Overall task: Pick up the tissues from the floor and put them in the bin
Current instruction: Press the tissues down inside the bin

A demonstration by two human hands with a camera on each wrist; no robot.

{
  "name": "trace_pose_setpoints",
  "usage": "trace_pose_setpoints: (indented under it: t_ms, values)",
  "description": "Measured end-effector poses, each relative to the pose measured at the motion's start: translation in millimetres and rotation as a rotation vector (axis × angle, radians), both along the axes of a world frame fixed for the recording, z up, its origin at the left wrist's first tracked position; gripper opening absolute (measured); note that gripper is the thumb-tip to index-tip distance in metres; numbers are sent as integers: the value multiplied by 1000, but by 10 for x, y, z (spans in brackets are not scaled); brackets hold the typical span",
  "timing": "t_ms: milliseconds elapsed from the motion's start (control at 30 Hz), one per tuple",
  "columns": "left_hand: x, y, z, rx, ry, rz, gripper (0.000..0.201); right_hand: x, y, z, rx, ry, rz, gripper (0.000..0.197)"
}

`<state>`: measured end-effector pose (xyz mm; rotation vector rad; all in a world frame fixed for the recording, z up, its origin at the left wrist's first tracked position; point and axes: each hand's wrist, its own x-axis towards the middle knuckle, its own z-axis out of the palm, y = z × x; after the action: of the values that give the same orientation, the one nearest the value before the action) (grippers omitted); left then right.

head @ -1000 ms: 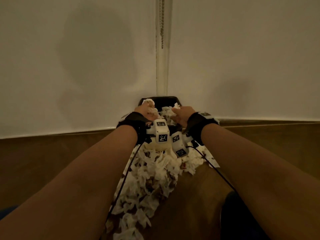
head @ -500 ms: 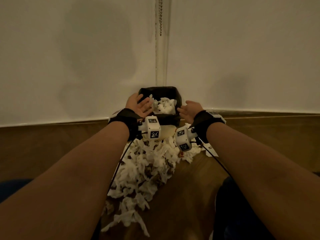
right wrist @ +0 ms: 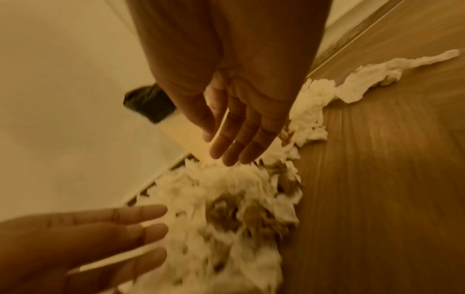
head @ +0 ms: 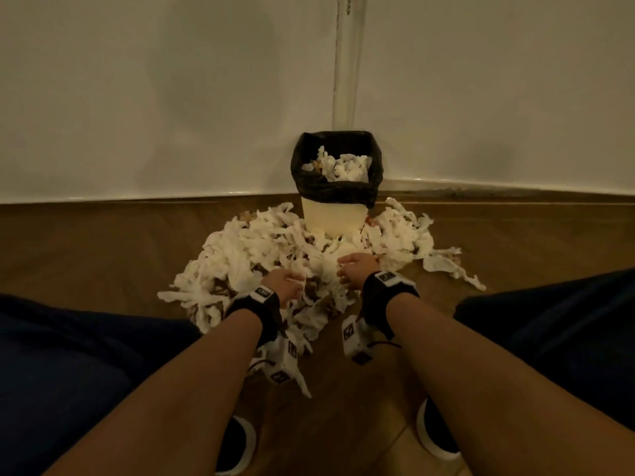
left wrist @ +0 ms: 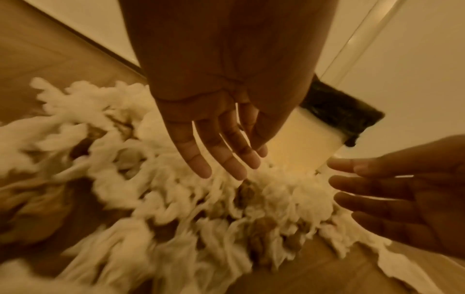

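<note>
A heap of crumpled white tissues point(head: 261, 255) covers the wooden floor in front of a small cream bin point(head: 332, 218) lined with a black bag point(head: 335, 192). More tissues point(head: 343, 166) fill the bin's top. My left hand point(head: 283, 281) hovers low over the near part of the heap, fingers straight and spread, holding nothing. My right hand point(head: 355, 267) hangs beside it, palm facing the left hand, also empty. In the left wrist view the left hand's fingers point(left wrist: 221, 157) point down at the tissues point(left wrist: 176, 199), with the right hand point(left wrist: 392, 189) opposite. The right wrist view shows the right hand's fingers point(right wrist: 239, 143) above the heap point(right wrist: 226, 199).
The bin stands in a corner where two white walls meet, with a vertical pipe point(head: 347, 63) behind it. Stray tissue strips point(head: 450, 266) trail off to the right. My knees in dark trousers point(head: 68, 365) flank the heap, and my shoes point(head: 237, 444) are on the wooden floor.
Both hands let go of tissues in the bin, then drew back and down to the heap on the floor. The head view pulled back from the bin.
</note>
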<state>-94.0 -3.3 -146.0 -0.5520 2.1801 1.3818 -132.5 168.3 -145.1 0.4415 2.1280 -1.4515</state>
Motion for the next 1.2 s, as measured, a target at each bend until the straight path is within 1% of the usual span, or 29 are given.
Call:
trace_pose_setpoints:
  t_ms: [67,133,233,300,367,467,533,633,700,767,867,933,1000,1033,1100,1200]
  values:
    - [148,-54,-188,-129,6,-39,23,183,-86,-112,148,3,200,31]
    - [271,-118,-359,-295,34,-79,25,338,-177,-208,273,31,356,31]
    - [453,-232,-614,-387,24,-108,26,530,-327,-358,382,83,545,39]
    - [573,-292,-755,-453,0,-206,30,625,-422,-458,452,122,697,46]
    - [693,-336,-846,-565,13,-331,38,713,-509,-567,499,130,815,55]
    - [824,-369,-915,-691,39,-518,57,848,-617,-726,539,156,974,75]
    - [869,-393,-925,-736,-14,-579,68,934,-678,-807,590,169,1043,87]
    - [898,-439,-951,-760,-101,-639,70,1020,-765,-888,669,140,1128,98]
    - [897,-476,-981,-733,-136,-667,65,1060,-811,-925,706,114,1161,100]
    - [884,-510,-1008,-731,-159,-673,54,1083,-830,-950,736,108,1149,95]
    - [879,-539,-1056,-700,-202,-649,55,1097,-807,-986,757,96,1102,88]
    - [876,-542,-1091,-663,-182,-610,48,1091,-784,-1015,761,97,1084,87]
    - [868,-531,-1119,-626,-148,-525,36,1094,-779,-1036,741,96,1057,88]
    - [859,-521,-1123,-599,-138,-469,34,1100,-788,-1046,724,95,1048,89]
    - [845,-497,-1107,-550,-128,-382,38,1123,-813,-1065,718,102,1049,88]
    - [830,-503,-1061,-516,-152,-301,51,1167,-864,-1090,722,135,1054,82]
